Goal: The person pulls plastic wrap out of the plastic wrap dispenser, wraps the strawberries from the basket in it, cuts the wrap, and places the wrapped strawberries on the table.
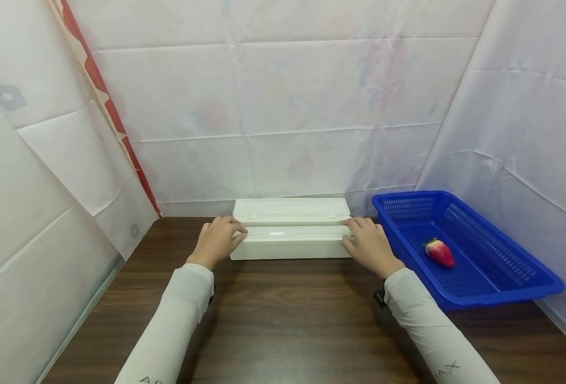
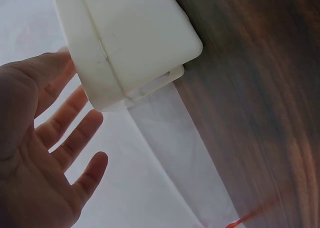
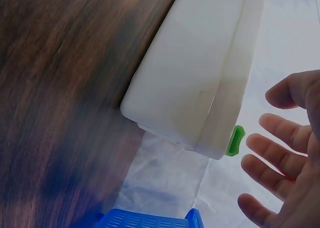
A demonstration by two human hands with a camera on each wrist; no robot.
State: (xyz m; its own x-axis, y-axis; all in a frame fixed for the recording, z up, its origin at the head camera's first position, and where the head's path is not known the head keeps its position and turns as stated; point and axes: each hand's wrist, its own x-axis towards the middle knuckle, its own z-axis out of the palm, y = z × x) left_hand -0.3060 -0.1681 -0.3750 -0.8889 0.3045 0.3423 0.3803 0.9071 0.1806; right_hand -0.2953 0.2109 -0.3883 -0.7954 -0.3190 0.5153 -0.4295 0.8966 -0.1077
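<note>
While both hands are at its two ends, the white box (image 1: 290, 248) lies in the centre of the head view, on the far part of the brown table (image 1: 283, 325), its long side facing the person. Its top shows two pale panels, one behind the other, and a green tab (image 3: 235, 141) sticks out at its edge in the right wrist view. The left hand (image 1: 217, 240) is at the box's left end; its thumb and forefinger are by the upper edge, and the other fingers are spread apart. The right hand (image 1: 370, 245) is at the right end with its fingers spread and slightly bent, near the green tab; whether they touch the box I cannot tell. Both arms wear white sleeves (image 1: 165, 320) with dark writing, coming in from the bottom of the frame, and a black band (image 1: 381, 297) shows at the right wrist. To the right of the frame stands a blue basket (image 1: 503, 296), in which lies a red strawberry (image 1: 439, 253) with a pale top. Behind the table hangs a white sheet (image 1: 283, 106) with faint prints, and a red strip (image 1: 95, 74) runs down from the upper left.
</note>
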